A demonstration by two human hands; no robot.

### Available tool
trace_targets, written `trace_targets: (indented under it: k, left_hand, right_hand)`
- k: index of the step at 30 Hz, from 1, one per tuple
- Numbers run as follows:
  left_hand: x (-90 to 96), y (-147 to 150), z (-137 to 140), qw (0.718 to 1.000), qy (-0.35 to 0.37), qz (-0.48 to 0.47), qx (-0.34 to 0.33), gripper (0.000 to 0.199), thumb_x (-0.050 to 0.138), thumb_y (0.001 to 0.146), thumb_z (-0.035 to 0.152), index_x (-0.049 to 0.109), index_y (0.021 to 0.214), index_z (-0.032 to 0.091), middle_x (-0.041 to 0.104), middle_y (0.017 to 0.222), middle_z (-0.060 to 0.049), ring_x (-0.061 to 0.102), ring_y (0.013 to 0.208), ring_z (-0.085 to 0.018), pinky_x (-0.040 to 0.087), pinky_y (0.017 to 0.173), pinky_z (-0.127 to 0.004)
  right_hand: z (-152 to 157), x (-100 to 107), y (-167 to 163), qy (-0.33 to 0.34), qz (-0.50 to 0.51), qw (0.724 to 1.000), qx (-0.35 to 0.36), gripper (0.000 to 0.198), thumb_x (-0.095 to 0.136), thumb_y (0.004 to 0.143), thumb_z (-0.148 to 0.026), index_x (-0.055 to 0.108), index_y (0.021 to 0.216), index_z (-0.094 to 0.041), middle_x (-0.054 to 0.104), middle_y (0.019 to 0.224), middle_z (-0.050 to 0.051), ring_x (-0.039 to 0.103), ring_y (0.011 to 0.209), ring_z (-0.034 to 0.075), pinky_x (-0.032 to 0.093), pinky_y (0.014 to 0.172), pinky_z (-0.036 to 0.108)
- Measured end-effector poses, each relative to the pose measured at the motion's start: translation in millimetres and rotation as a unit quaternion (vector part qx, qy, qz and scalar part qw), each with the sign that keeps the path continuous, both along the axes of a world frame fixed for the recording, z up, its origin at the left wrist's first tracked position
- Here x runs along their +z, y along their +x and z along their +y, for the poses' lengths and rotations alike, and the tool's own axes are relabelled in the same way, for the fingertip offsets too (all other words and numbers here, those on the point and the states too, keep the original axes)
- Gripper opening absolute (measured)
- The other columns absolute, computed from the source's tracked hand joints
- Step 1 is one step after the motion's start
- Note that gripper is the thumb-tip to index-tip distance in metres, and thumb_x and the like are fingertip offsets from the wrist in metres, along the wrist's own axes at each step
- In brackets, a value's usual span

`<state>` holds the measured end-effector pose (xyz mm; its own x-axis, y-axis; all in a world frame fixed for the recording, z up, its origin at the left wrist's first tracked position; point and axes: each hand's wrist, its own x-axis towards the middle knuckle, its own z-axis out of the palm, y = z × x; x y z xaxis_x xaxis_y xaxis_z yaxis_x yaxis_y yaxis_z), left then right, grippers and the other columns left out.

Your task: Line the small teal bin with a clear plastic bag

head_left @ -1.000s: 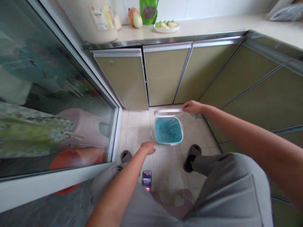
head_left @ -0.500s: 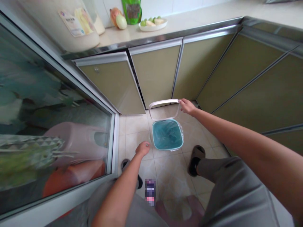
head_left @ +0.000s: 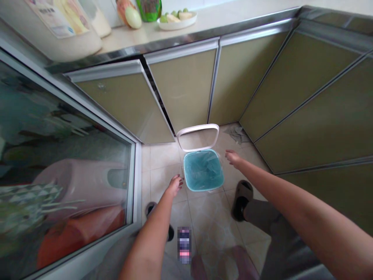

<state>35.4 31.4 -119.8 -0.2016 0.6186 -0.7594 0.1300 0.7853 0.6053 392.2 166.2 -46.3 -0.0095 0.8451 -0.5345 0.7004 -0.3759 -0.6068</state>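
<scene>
On the tiled floor between my feet stands a teal bin (head_left: 204,173) lined with a clear plastic bag. Its white rim frame (head_left: 198,128) is tilted up at the bin's back edge, with no hand on it. My left hand (head_left: 175,185) is just left of the bin, open, its fingers apart and nothing in them. To the right of the bin, my right hand (head_left: 232,157) hangs with its fingers loosely apart; nothing shows in it, though part of its palm is hidden.
Cabinet doors (head_left: 180,89) stand behind the bin, the left one (head_left: 125,105) slightly ajar. A glass door (head_left: 72,147) flanks the left side. A crumpled grey thing (head_left: 239,135) lies near the cabinet corner. The counter bears a plate of fruit (head_left: 177,23) and a large jar (head_left: 67,42).
My right hand has let go of the rim frame and moved down and right, while the frame stays raised. The fingers of my left hand have spread. The view has shifted slightly.
</scene>
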Motion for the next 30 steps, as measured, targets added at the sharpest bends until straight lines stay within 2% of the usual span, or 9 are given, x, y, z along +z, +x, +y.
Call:
trace_targets:
  k: [2,4,6,8,14,18,21,26,30]
  left_hand:
    - [0.1,1.6,0.6,1.000,0.013,-0.017,0.022,0.042,0.054,0.088,0.045,0.058,0.122,0.020,0.073,0.103,-0.009,0.071,0.082,-0.015,0.052,0.072,-0.025]
    - [4.2,1.0,1.3,0.999,0.029,-0.002,0.031,0.041,0.058,0.085,0.050,0.061,0.112,0.020,0.071,0.092,-0.006,0.069,0.079,-0.015,0.052,0.071,-0.025]
    - [12.7,-0.2,1.7,0.998,0.051,0.011,0.039,0.040,0.059,0.083,0.053,0.061,0.105,0.020,0.069,0.086,-0.005,0.068,0.079,-0.015,0.052,0.071,-0.025]
    - [24.9,-1.3,1.5,0.995,0.088,0.029,0.040,0.039,0.058,0.082,0.056,0.060,0.097,0.020,0.067,0.083,-0.004,0.067,0.077,-0.015,0.051,0.069,-0.025]
    - [69.4,-3.8,-4.9,0.980,0.182,0.074,0.024,0.038,0.053,0.084,0.058,0.056,0.078,0.020,0.054,0.065,0.001,0.052,0.057,-0.011,0.038,0.052,-0.021]
    - [104.6,-3.2,-14.9,0.973,0.221,0.067,0.021,0.036,0.056,0.084,0.054,0.059,0.077,0.019,0.050,0.060,0.004,0.047,0.054,-0.009,0.036,0.050,-0.021]
    - [136.8,0.1,-27.1,0.967,0.246,0.065,0.020,0.040,0.057,0.082,0.058,0.055,0.072,0.020,0.050,0.061,0.003,0.046,0.054,-0.009,0.036,0.051,-0.021]
    - [197.4,6.7,-62.4,0.957,0.290,0.014,-0.004,0.045,0.061,0.075,0.064,0.051,0.068,0.021,0.049,0.065,0.003,0.044,0.056,-0.010,0.039,0.056,-0.024]
    - [247.2,11.6,-109.8,0.952,0.301,-0.023,-0.050,0.046,0.062,0.079,0.064,0.056,0.066,0.020,0.052,0.067,0.001,0.048,0.062,-0.014,0.042,0.063,-0.027]
  right_hand:
    - [-17.6,-22.5,1.0,-0.078,-0.003,0.997,-0.027,0.045,0.042,0.094,-0.035,0.057,0.134,-0.023,0.064,0.123,0.017,0.064,0.099,0.026,0.055,0.074,0.036]
    - [-27.5,-33.7,3.3,-0.147,0.042,0.987,-0.045,0.045,0.044,0.093,-0.042,0.059,0.130,-0.023,0.061,0.133,0.017,0.063,0.106,0.026,0.055,0.074,0.035]
    - [-30.7,-32.2,7.1,-0.176,0.101,0.978,-0.056,0.045,0.046,0.092,-0.047,0.059,0.127,-0.023,0.058,0.141,0.016,0.062,0.112,0.025,0.054,0.077,0.032]
    - [-31.0,-19.9,11.9,-0.158,0.131,0.977,-0.063,0.042,0.048,0.090,-0.046,0.060,0.122,-0.022,0.058,0.142,0.015,0.061,0.113,0.023,0.053,0.077,0.030]
    - [-45.0,44.8,23.4,-0.101,0.197,0.970,-0.101,0.022,0.050,0.088,-0.035,0.061,0.096,-0.018,0.067,0.121,0.013,0.061,0.084,0.015,0.049,0.067,0.024]
    - [-66.4,93.1,23.2,-0.088,0.230,0.967,-0.062,0.020,0.053,0.090,-0.033,0.060,0.081,-0.016,0.068,0.096,0.010,0.055,0.070,0.013,0.046,0.060,0.023]
    - [-85.1,128.2,21.3,-0.082,0.245,0.966,-0.031,0.022,0.054,0.090,-0.033,0.063,0.081,-0.015,0.068,0.090,0.009,0.055,0.068,0.013,0.046,0.060,0.023]
    - [-121.7,181.6,24.8,-0.046,0.248,0.967,0.030,0.030,0.058,0.090,-0.044,0.064,0.080,-0.016,0.070,0.088,0.010,0.059,0.068,0.014,0.049,0.062,0.026]
    - [-165.4,226.7,39.1,-0.034,0.260,0.959,0.105,0.045,0.060,0.088,-0.060,0.065,0.080,-0.016,0.068,0.079,0.007,0.062,0.068,0.015,0.051,0.063,0.026]
